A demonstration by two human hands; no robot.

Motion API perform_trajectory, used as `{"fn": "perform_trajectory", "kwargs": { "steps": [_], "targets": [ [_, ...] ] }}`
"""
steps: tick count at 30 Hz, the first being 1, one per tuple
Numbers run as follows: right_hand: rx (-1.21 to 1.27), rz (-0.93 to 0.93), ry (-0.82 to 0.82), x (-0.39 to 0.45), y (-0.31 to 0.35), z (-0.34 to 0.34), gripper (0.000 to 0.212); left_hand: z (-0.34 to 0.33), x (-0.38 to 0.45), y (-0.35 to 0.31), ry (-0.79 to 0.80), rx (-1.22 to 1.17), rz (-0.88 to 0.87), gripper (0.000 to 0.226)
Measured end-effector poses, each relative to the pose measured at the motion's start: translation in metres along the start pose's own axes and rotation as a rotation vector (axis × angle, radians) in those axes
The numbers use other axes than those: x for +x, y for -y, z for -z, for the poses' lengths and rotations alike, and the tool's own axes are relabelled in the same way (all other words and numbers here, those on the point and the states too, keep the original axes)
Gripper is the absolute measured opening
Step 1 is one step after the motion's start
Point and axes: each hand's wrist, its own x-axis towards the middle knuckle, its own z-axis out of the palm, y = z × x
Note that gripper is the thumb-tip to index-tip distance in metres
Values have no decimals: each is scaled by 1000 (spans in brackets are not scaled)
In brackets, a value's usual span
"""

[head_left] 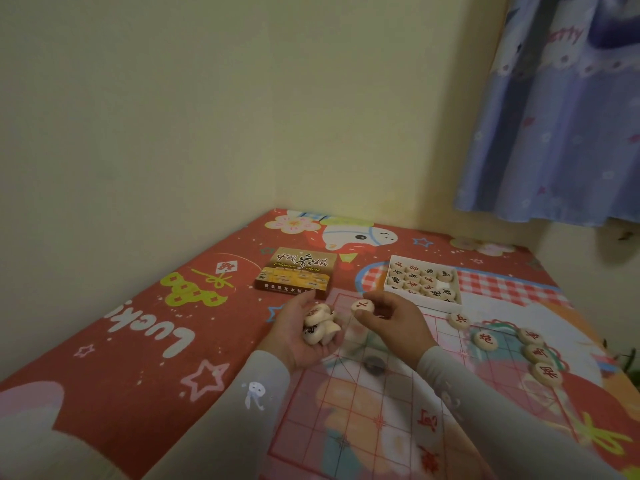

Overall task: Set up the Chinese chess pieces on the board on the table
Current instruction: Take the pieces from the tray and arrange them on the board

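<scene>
Head view: the left hand [304, 336] is cupped palm-up over the board's far left corner, its fingers curled round a heap of pieces [320, 323]. These are pale round wooden discs, some showing dark characters, piled loosely on one another. At 3 o'clock from it, just apart, the right hand [391, 320] pinches a single disc [362, 306] between thumb and fingers; its face bears a red character. Both arms wear grey sleeves.

The board [363, 410] is a thin see-through sheet with red grid lines and red characters, lying flat on the table [138, 341], which is covered in a red cartoon-print cloth. A small dark object [373, 364] rests on the board below the hands; what it is cannot be told.

At 3 to 4 o'clock from the right hand, five discs with red characters [486, 341] lie flat along the board's right side in a loose curve, well apart from the hands. At 1 o'clock sits a white tray [423, 283] holding rows of discs with red and black characters. At 11 o'clock lies the brown box lid [297, 270], printed "Chinese chess".
</scene>
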Motion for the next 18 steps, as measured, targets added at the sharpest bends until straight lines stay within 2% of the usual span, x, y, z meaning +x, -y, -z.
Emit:
{"fn": "perform_trajectory", "kwargs": {
  "steps": [6, 11, 18],
  "targets": [
    [-48, -63, -113, -10, -10, 32, 33, -20, 3, 12, -5, 32, -1, 33],
    [-220, -37, -218, -37, -23, 89, 24, -43, 12, 33, 67, 56, 40, 30],
    [-300, -121, -573, -95, -66, 172, 11, -77, 21, 71, 122, 80, 119, 32]
  ]
}}
